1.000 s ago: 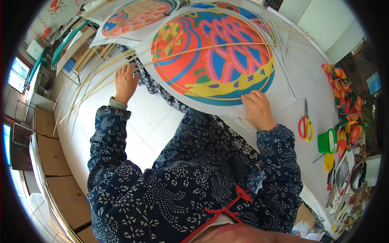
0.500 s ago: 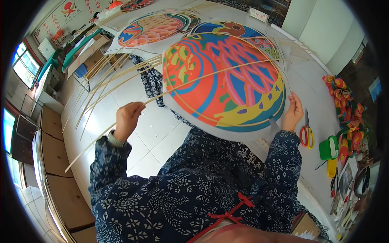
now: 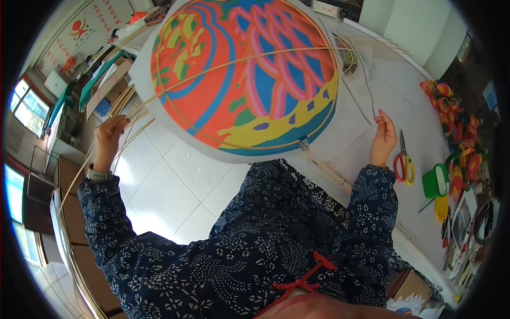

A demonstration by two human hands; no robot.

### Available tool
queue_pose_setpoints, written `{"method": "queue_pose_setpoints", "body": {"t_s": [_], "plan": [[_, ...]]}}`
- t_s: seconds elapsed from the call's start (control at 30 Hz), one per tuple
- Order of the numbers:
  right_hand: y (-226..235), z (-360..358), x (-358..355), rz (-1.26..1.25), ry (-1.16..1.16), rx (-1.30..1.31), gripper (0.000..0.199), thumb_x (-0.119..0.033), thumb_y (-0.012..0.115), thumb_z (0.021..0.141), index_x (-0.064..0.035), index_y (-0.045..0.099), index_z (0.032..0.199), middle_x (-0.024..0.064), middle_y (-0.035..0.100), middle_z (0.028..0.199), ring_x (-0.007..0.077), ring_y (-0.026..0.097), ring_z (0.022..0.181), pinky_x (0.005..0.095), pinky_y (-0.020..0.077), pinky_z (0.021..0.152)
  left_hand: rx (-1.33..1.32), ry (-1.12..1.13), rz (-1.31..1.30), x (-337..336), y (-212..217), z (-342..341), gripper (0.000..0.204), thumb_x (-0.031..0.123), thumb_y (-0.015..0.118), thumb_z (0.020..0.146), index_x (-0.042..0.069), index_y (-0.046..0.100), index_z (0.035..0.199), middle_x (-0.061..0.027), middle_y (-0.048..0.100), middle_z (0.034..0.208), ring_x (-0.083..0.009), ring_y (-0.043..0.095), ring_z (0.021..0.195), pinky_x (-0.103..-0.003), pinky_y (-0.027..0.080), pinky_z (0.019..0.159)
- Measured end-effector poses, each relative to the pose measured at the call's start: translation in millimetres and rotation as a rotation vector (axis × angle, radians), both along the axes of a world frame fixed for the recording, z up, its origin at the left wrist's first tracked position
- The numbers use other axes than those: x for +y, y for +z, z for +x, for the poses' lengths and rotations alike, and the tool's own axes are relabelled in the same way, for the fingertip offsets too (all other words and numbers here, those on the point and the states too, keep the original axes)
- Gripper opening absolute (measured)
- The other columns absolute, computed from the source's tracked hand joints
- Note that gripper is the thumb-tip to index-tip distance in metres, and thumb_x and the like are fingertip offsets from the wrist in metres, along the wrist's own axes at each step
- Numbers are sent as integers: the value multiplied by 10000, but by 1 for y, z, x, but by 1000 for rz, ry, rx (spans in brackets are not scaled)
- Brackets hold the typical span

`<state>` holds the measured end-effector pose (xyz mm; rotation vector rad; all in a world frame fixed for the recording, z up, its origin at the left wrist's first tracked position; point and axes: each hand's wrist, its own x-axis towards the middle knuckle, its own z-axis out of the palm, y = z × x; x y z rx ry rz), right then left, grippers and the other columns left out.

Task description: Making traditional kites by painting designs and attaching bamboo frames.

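2 hands up: left hand (image 3: 109, 139) clenched on thin pale bamboo strips (image 3: 133, 109), right hand (image 3: 383, 139) pinching the big round painted paper kite (image 3: 244, 74) tilted above the white table (image 3: 393, 101), and a sharp tug might tear it

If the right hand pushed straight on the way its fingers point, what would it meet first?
Probably the thin grey wire it is pinching, then bare white table. The right hand points up the picture, away from the person. The round painted kite lies to its left; depth is uncertain.
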<state>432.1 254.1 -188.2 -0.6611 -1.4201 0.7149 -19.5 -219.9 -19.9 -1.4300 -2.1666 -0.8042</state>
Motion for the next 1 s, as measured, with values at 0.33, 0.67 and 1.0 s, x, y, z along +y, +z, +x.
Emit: {"method": "queue_pose_setpoints", "body": {"t_s": [0.33,0.67,1.0], "plan": [[-17,3,19,-35,-67,-86,235,-84,511,990,-17,653,1165,40,667,942,100,590,924,238,442,870,-181,95,132,-66,-29,-148,193,142,607,948,-26,691,992,-10,594,730,-79,478,654,-222,401,592],[-9,-12,9,-77,-59,-225,233,-62,511,980,-15,654,1158,28,663,924,92,578,891,225,438,832,12,320,32,-10,5,-329,240,248,581,950,53,721,946,-11,552,624,-85,493,579,-268,402,544],[-15,-23,26,-78,-97,-379,230,-31,526,957,-39,668,1138,25,660,905,91,584,848,221,453,765,263,670,-272,135,-55,-372,283,310,514,961,142,668,1129,-79,669,929,-224,660,760,-381,504,646]]}}
